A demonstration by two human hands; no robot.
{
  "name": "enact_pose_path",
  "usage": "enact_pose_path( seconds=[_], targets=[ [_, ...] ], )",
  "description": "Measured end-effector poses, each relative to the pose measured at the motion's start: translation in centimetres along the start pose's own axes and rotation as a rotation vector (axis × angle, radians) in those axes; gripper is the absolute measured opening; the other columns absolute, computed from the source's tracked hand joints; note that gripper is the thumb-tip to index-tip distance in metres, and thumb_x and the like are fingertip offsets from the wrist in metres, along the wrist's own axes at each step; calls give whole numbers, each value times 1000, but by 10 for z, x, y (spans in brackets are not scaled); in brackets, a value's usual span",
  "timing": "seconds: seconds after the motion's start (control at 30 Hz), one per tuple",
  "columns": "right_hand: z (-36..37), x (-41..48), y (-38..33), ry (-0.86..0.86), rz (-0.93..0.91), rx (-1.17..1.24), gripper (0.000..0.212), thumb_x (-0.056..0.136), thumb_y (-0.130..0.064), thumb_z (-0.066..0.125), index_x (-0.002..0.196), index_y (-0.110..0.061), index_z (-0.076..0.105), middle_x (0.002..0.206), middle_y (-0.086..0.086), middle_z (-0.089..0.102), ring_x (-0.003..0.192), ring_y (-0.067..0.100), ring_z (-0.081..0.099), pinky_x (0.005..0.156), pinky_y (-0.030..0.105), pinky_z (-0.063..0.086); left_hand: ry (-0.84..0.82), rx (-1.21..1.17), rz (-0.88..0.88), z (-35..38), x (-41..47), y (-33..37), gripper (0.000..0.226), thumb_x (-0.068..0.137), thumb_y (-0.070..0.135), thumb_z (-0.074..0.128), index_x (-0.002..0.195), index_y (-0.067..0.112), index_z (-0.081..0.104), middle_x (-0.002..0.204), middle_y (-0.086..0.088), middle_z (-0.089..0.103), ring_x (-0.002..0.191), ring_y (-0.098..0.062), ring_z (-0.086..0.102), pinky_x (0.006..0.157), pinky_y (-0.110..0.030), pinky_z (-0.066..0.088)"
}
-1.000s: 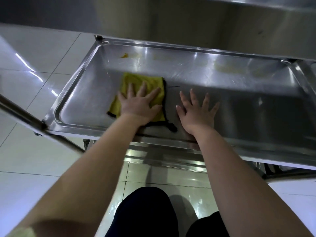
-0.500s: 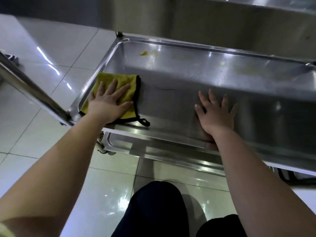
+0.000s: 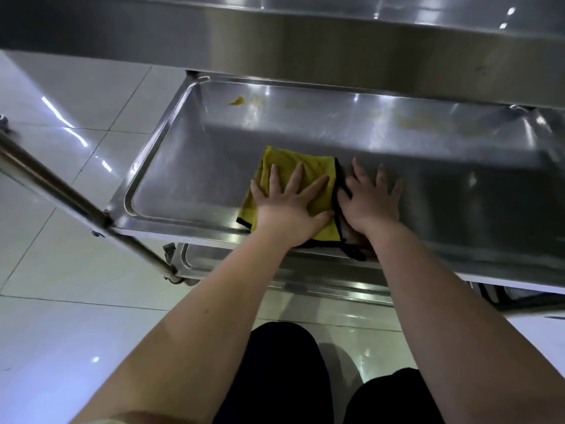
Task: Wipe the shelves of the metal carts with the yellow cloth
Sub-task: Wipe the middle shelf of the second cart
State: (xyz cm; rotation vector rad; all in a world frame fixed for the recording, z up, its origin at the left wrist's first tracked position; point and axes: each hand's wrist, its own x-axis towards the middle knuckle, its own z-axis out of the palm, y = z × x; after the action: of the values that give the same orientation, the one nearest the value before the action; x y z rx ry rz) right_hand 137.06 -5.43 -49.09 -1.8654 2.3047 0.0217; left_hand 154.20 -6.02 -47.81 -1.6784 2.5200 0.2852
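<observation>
A yellow cloth (image 3: 308, 169) with black edging lies flat on the middle shelf (image 3: 195, 179) of a stainless steel cart, near its front rim. My left hand (image 3: 290, 206) presses on the cloth with fingers spread and straight. My right hand (image 3: 371, 203) rests flat on the bare shelf right beside the cloth's right edge, fingers spread. A small yellow-orange stain (image 3: 237, 101) sits at the shelf's far left corner.
The cart's upper shelf (image 3: 336, 32) overhangs at the top. A slanted metal handle bar (image 3: 55, 191) runs along the left. A lower shelf (image 3: 305, 283) shows beneath. Glossy white floor tiles (image 3: 61, 301) surround the cart; my dark-clothed knees (image 3: 284, 377) are below.
My left hand slid the cloth from the shelf's left front corner rightward until it met my right hand. The right hand stayed flat on the shelf.
</observation>
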Motion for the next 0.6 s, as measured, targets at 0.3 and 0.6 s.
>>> enact_pose_path(
  seconds=[0.3, 0.6],
  targets=[
    [-1, -13, 45, 58, 32, -9, 61, 98, -62, 19, 154, -42, 8, 164, -7, 8, 151, 29, 2, 121, 48, 1, -4, -48, -352, -24, -41, -193, 76, 83, 81, 25, 149, 54, -2, 163, 12, -10, 150, -26, -9, 121, -48, -1],
    [-14, -37, 66, -25, 43, 38, 62, 98, -62, 24, 154, -43, 6, 164, -10, 0, 151, 27, -5, 120, 55, -3, -23, 1, -287, -16, -16, -109, 72, 81, 85, 17, 144, 62, -9, 163, 9, -13, 148, -38, -14, 113, -68, -2]
  ],
)
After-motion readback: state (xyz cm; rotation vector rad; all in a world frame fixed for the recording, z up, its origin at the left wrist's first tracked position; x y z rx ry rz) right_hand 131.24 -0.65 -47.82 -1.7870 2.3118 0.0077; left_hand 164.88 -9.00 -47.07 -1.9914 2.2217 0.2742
